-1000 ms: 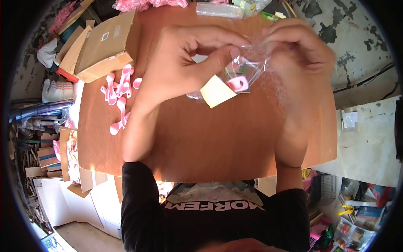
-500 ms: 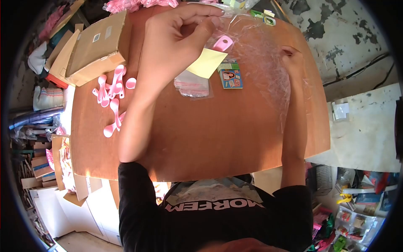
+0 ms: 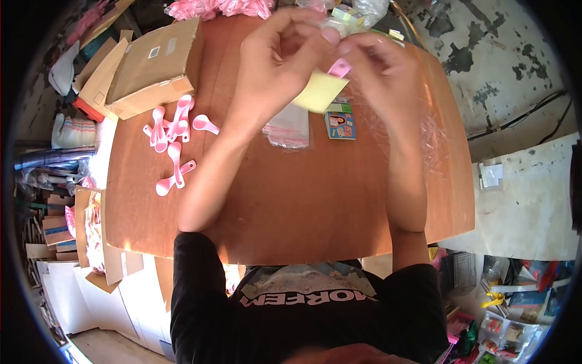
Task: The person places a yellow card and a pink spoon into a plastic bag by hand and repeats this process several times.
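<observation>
My left hand (image 3: 282, 57) is closed in a pinch on a clear plastic bag (image 3: 336, 25) near the table's far side. A yellow card (image 3: 321, 92) and the pink handle (image 3: 339, 68) of a spoon hang below the fingers, seemingly with the bag. My right hand (image 3: 383, 70) meets the left one at the bag, fingers bent and slightly blurred; its fingertips are pressed on the plastic. Beneath them lie a stack of clear bags (image 3: 287, 128) and a pile of blue printed cards (image 3: 340, 125).
Several pink measuring spoons (image 3: 176, 151) lie at the left of the brown table (image 3: 291, 206). Behind them stands a cardboard box (image 3: 154, 67). Loose clear plastic (image 3: 430, 142) is spread at the right. Pink packets (image 3: 221, 7) sit at the far edge.
My right hand has moved left from the loose plastic to join my left hand at the bag. The left hand has shifted slightly right with the card and spoon.
</observation>
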